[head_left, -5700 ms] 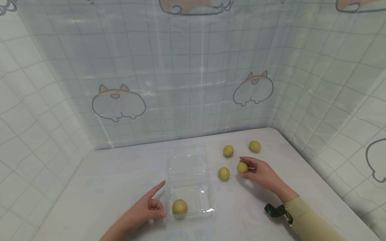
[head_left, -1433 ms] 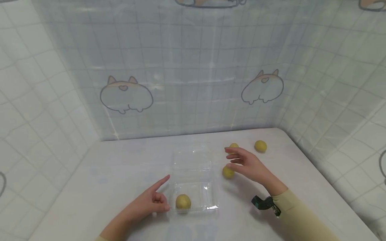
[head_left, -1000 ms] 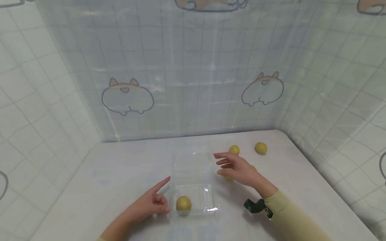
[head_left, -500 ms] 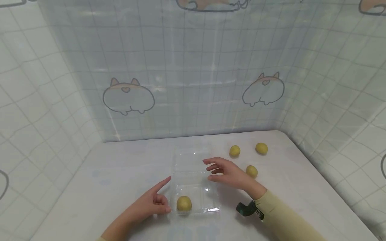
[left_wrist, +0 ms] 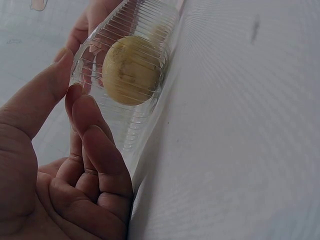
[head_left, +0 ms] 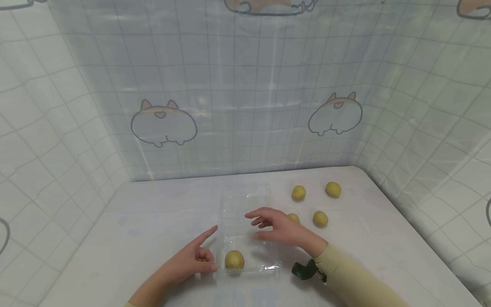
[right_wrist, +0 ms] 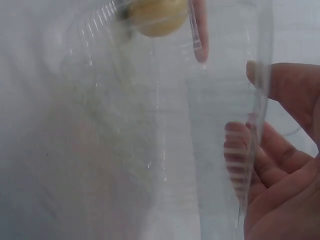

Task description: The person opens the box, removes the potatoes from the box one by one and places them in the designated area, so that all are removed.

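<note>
A clear plastic clamshell container [head_left: 249,204] lies unfolded on the table, with one round yellow fruit [head_left: 234,259] in its near left corner. My left hand [head_left: 192,262] pinches the container's near left side between thumb and fingers, its index finger stretched along the edge. In the left wrist view brown marks show on the fruit [left_wrist: 131,70] behind the ribbed wall. My right hand [head_left: 278,226] hovers over the container's right side, thumb and fingers apart, holding nothing. A yellow fruit [head_left: 293,218] is partly hidden behind it, and another yellow fruit [head_left: 320,218] lies just right of the wrist.
Two more yellow fruits lie farther back, one left [head_left: 298,192] and one right [head_left: 333,189]. A dark green device [head_left: 304,270] sits at the right wrist. A curtain [head_left: 245,106] with a grid print surrounds the white table [head_left: 161,217].
The right hand, which held a yellow fruit at first, has let it go on the table and moved left and nearer, over the container. The left hand stays at the container's side.
</note>
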A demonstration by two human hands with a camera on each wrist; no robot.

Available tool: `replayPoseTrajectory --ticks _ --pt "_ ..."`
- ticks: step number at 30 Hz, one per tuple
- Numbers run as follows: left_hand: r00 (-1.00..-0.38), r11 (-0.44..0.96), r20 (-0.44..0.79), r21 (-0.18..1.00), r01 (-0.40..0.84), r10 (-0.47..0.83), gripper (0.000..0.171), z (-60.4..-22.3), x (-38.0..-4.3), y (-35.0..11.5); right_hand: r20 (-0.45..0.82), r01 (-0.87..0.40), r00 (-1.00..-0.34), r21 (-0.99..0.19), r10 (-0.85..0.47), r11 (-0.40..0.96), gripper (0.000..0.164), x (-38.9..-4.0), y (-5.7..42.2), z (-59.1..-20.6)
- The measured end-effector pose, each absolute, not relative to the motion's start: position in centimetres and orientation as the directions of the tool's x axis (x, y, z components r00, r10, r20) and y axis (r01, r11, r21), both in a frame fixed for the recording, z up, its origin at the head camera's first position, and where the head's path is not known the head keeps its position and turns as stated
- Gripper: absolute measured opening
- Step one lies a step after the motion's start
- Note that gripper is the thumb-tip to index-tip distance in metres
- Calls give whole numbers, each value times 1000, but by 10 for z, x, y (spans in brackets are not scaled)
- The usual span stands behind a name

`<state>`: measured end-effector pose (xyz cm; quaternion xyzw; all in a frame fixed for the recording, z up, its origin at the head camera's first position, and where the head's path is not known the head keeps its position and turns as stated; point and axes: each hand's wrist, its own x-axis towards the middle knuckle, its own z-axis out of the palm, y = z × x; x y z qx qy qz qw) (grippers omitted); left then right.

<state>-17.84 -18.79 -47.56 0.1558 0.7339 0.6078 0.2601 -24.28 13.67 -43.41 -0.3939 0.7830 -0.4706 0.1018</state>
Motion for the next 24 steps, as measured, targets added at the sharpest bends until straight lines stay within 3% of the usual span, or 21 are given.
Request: replayPoseTrajectory --ticks 24 --pt "-814 206 -194 974 -94 548 96 -475 -177 -187 85 -677 -406 -697 -910 236 46 -237 110 -427"
